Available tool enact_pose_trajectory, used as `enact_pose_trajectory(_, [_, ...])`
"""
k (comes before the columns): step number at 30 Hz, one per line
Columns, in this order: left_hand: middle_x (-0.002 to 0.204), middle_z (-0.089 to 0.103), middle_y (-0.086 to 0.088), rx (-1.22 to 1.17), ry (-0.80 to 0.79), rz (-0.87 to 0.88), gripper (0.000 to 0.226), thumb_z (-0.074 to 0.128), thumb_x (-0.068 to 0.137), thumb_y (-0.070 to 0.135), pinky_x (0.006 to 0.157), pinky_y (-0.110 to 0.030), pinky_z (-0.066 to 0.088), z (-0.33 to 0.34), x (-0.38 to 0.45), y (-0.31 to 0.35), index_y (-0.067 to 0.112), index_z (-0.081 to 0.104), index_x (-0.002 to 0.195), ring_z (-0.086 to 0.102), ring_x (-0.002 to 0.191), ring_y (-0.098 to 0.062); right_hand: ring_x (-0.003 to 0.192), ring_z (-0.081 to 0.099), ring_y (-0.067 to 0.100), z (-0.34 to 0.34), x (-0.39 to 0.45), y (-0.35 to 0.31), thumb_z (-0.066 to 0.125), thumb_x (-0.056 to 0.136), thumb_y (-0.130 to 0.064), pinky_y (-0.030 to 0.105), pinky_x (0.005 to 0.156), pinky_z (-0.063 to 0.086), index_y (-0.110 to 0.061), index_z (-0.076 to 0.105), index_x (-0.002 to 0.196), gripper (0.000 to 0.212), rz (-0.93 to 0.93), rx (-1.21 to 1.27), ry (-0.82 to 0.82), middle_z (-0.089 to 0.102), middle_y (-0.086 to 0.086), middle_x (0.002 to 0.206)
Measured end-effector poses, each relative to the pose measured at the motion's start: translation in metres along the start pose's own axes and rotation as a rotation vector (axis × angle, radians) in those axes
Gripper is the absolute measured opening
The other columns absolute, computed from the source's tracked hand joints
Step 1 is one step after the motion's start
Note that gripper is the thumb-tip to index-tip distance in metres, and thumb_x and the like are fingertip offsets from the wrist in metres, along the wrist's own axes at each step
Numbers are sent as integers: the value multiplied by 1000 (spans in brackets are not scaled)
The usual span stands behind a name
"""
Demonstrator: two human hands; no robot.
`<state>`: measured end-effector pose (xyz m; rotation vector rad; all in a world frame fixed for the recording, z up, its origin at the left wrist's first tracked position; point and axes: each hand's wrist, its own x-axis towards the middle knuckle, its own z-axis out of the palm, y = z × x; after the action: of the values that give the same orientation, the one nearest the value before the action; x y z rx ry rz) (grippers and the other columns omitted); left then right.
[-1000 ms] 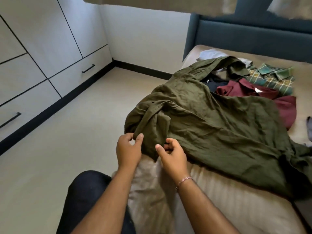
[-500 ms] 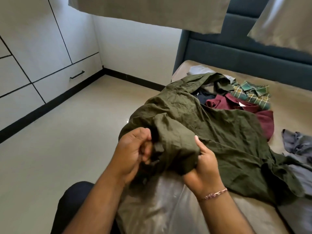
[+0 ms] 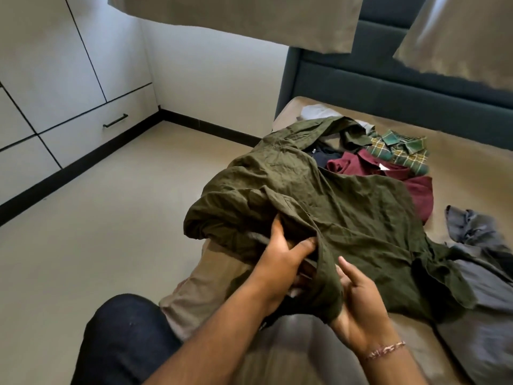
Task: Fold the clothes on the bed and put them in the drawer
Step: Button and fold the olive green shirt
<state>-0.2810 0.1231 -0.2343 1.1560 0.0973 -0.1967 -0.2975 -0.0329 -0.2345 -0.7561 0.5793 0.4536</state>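
Head view: left hand (image 3: 280, 262) gripping bunched olive green garment (image 3: 327, 218) on bed (image 3: 458, 162); right hand (image 3: 358, 307) pinching its near edge, fingers partly extended.

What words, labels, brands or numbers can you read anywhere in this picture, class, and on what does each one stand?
None can be read.
The maroon shirt on the bed shows a small white tag at its collar, too small to read.
The olive green shirt bears no visible print.

A home bedroom: bed (image 3: 458, 151) with padded headboard (image 3: 388, 87), white built-in wardrobe drawers (image 3: 91, 126)
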Motion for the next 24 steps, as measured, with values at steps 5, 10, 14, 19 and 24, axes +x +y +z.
enact_pose_trajectory(5, [152,49,0,-93,117,-113,98,71,91,24,102,-56,56,43,12,-20,67,8,152,58,132,-28,109,63,27,-40,-1,18,70,94,-36,54,101,51,-31,64,105,13,-580,-411,593,64,14,120])
enact_pose_trajectory(10, [150,44,5,417,17,-103,95,76,80,43,110,-36,50,53,5,-41,43,26,160,57,125,-10,81,54,23,-56,-2,64,78,52,-44,34,70,47,-23,57,98,55,-541,-515,420,60,17,97])
enact_pose_trajectory(14, [120,61,4,926,274,455,35,64,90,23,101,-33,51,12,8,-38,27,69,125,58,111,-10,81,60,21,-51,14,90,81,48,-52,36,74,52,-30,55,92,56,-522,-946,364,62,5,94])
enact_pose_trajectory(19, [148,48,-6,1736,324,459,57,69,79,35,115,-50,34,-69,32,-24,31,61,136,40,140,-27,116,50,24,-30,20,120,59,58,-80,43,99,45,-34,53,132,87,-633,-1452,503,49,-4,128])
enact_pose_trajectory(24, [160,37,-6,1939,224,317,71,65,90,43,121,-49,31,-118,49,-2,27,41,155,31,150,-27,109,65,23,-38,38,97,78,82,-22,32,93,50,-31,75,114,33,-622,-1126,524,67,-1,116])
